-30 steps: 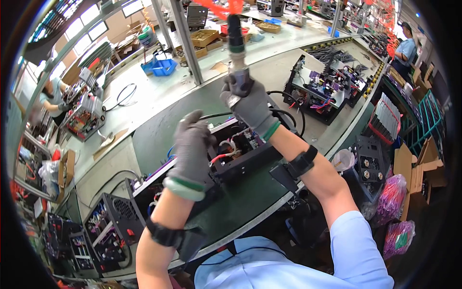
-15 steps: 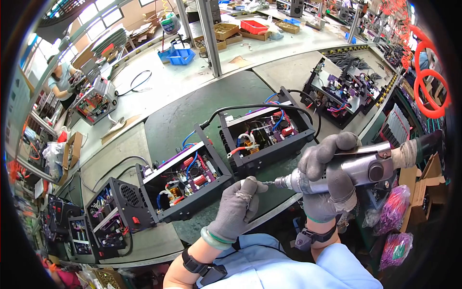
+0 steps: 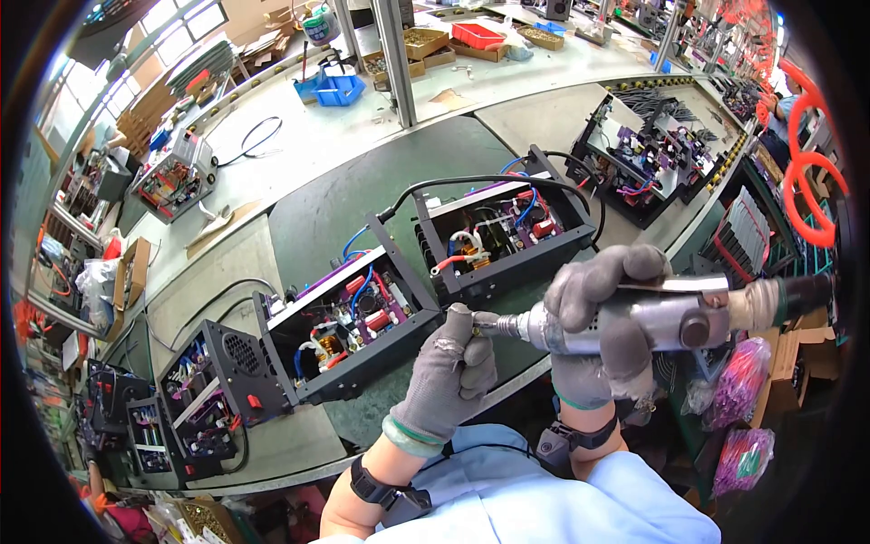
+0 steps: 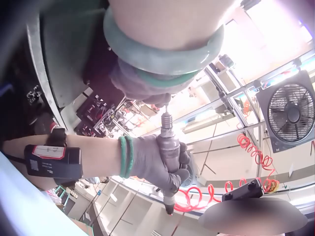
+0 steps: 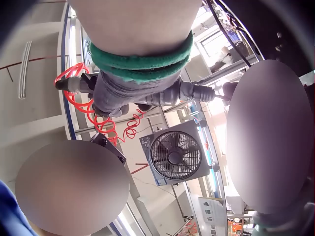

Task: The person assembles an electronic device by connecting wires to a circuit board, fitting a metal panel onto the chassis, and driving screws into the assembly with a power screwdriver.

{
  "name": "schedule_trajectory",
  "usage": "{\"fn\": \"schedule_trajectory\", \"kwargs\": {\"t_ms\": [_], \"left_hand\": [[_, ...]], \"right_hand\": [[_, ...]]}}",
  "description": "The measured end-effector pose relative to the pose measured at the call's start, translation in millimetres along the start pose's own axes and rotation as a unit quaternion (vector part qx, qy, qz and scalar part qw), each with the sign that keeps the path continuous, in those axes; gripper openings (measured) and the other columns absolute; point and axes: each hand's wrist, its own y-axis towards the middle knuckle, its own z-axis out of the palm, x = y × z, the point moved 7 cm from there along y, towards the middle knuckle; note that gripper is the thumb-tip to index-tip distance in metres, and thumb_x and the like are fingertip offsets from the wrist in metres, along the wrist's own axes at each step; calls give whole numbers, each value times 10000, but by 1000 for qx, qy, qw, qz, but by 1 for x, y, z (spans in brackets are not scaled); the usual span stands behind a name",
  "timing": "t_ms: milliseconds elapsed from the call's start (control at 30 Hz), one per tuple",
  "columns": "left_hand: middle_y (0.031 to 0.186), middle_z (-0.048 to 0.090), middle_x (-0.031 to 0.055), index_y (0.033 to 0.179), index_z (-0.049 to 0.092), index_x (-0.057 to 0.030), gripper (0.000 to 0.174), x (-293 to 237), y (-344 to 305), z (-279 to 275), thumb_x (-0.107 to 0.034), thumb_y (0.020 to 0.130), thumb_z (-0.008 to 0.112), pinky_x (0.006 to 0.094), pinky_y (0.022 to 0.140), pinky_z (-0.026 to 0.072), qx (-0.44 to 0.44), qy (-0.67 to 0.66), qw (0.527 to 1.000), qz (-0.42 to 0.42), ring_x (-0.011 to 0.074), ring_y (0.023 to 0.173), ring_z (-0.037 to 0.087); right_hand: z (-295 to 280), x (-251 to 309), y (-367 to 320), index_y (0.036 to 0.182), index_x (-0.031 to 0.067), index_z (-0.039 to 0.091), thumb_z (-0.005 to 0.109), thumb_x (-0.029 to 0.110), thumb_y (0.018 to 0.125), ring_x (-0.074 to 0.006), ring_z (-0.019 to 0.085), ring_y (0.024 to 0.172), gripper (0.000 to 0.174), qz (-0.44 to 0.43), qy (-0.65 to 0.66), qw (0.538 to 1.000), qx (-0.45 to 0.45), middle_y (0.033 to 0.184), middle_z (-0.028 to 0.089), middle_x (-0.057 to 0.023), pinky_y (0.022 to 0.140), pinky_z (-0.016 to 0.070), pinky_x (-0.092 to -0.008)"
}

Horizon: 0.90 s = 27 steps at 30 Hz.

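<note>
My gloved right hand (image 3: 582, 297) grips a silver air screwdriver (image 3: 666, 319) around its barrel, level and pointing left. The gloved left hand (image 3: 449, 379) has its fingers curled, thumb and forefinger pinching at the tip of the screwdriver bit (image 3: 487, 321); any small part there is hidden by the fingertips. Just behind the left hand stands an open black chassis (image 3: 426, 319) with circuit boards and wires inside. A second open chassis (image 3: 507, 272) sits beside it, behind the bit. From below, the left wrist view shows the screwdriver (image 4: 169, 147) reaching up to the left glove (image 4: 147, 91).
A black cable (image 3: 489, 179) arches over the two chassis. More units (image 3: 240, 376) stand at the left, another (image 3: 639, 159) at the back right. A coiled red air hose (image 3: 809, 172) hangs at the right. Blue bin (image 3: 340, 89) and part boxes lie across the bench.
The right hand has lowered the screwdriver from overhead and turned it level. The left hand came down to meet its bit in front of the chassis; over the last half second, bit and fingertips have closed together.
</note>
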Motion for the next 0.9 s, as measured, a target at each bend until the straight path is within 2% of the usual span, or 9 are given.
{"fn": "schedule_trajectory", "kwargs": {"t_ms": [200,267,300,533,667,733,833,867,900], "left_hand": [[650,429,-63,1055,626,-62,444,-9,3,6,-474,1065,461,214,421,259,-55,50,997,21,45,462,308],[647,432,-66,1051,627,-61,448,-6,7,8,-477,1063,462,217,411,257,-11,20,1000,-9,47,449,304],[647,432,-66,1051,627,-61,448,-6,8,7,-477,1063,462,217,411,257,-8,20,1000,-5,47,449,304],[683,487,-33,1208,610,-28,541,-12,9,18,-510,1072,407,225,453,301,-84,16,991,98,65,495,360],[652,465,-43,1322,561,35,771,-23,9,22,-623,1060,256,232,480,287,-37,236,968,75,65,508,349],[642,495,-29,1174,641,-11,558,-73,-4,31,-527,1010,506,259,539,387,-85,528,821,201,119,577,476],[715,609,70,1028,703,-43,362,-121,-9,69,-318,813,798,360,656,518,-120,852,356,365,264,689,648],[807,647,122,885,717,-80,269,-122,8,55,-306,766,799,432,684,522,-130,907,308,254,342,771,663],[807,647,122,885,717,-80,269,-123,17,50,-306,766,799,432,684,522,-130,906,309,257,342,771,663]], "right_hand": [[8,11,4,1349,38,519,752,214,877,-130,625,697,555,-28,17,999,16,964,618,-76,596,525,-285],[14,11,11,1296,79,587,842,203,831,-269,657,735,544,30,47,991,121,915,660,-162,606,542,-406],[11,9,11,1307,87,554,858,246,818,-239,631,701,597,51,52,988,134,870,639,-124,614,534,-384],[-4,4,-7,1292,22,525,751,223,843,-129,604,682,542,-131,-30,981,-142,991,625,-110,593,484,-291],[0,6,8,1297,29,523,742,263,829,-112,576,681,566,-118,-7,991,-66,984,613,-90,602,462,-274],[-6,23,19,1292,27,524,758,272,839,-100,553,675,566,-123,-55,988,-73,952,593,-63,599,435,-269],[-9,46,31,1287,18,528,811,252,823,-100,539,688,592,-159,-79,978,-108,959,593,-65,629,414,-278],[-13,47,31,1322,23,528,776,228,815,-113,578,694,601,-149,-72,982,-94,984,615,-74,613,451,-289],[-20,49,30,1358,28,528,742,203,808,-127,618,699,616,-138,-65,985,-81,1010,638,-83,597,488,-301]]}}
